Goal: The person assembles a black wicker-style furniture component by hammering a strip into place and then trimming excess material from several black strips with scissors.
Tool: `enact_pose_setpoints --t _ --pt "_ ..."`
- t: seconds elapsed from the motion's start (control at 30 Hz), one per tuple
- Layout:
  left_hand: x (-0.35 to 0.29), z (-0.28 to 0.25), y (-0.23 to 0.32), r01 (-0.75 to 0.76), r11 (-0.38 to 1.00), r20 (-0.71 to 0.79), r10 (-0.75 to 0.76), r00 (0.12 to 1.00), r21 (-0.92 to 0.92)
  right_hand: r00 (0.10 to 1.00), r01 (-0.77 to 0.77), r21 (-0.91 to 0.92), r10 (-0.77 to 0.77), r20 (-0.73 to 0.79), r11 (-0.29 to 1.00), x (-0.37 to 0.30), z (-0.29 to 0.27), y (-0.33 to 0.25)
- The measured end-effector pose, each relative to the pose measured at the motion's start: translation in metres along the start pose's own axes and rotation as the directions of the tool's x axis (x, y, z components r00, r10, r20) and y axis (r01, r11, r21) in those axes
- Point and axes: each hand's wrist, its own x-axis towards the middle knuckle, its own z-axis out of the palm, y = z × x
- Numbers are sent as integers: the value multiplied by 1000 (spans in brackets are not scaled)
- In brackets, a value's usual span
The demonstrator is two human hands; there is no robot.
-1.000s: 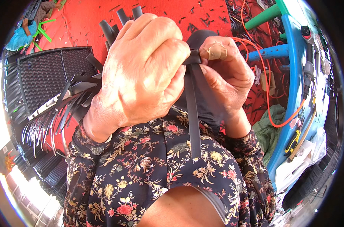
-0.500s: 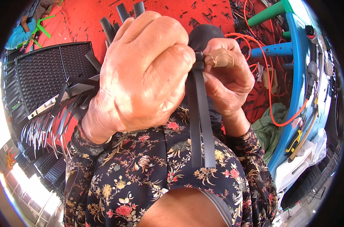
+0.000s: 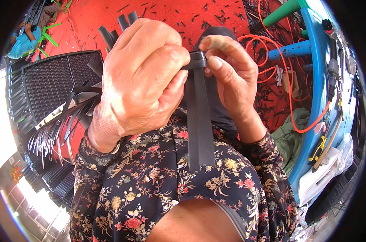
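Observation:
My left hand [image 3: 140, 78] is closed in a fist around a black bar or bundle whose kind I cannot make out. Several flat black strip ends [image 3: 124, 25] stick out above that fist. Close beside it, my right hand [image 3: 233, 72] has its thumb and forefinger curled onto the corner of a black plastic strip [image 3: 197, 59], which is bent round the held piece. Below the bend, flat lengths of black strip [image 3: 201, 121] hang down in front of my flowered shirt. What lies inside my left palm is hidden.
A black woven panel [image 3: 50, 80] with many loose strip ends stands at the left. At the right are a blue table edge [image 3: 312, 105], an orange hose [image 3: 290, 94], a yellow cutter [image 3: 318, 148] and green cloth [image 3: 290, 137]. Black scraps litter the red floor [image 3: 167, 10]. Another person [image 3: 25, 42] sits far left.
Both hands have shifted slightly left with the strips. My right fingers have moved from the side of the bend onto its corner, and the bend now faces up more broadly.

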Motion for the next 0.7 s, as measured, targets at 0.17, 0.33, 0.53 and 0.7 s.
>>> enact_pose_setpoints --t 0.17,0.33,0.53,0.7 --pt "-3 -3 -1 14 1000 16 -14 1000 -5 962 -224 -2 222 157 975 10 -8 -1" --pt "-7 -3 -5 10 1000 -33 -9 999 20 975 -155 50 145 166 987 11 -4 1" --pt "-7 -6 -5 43 999 -19 -44 999 -8 956 -267 255 223 188 929 8 0 -2" --pt "-7 -7 -7 62 998 -19 -62 998 -3 969 -203 161 175 172 966 7 3 0"
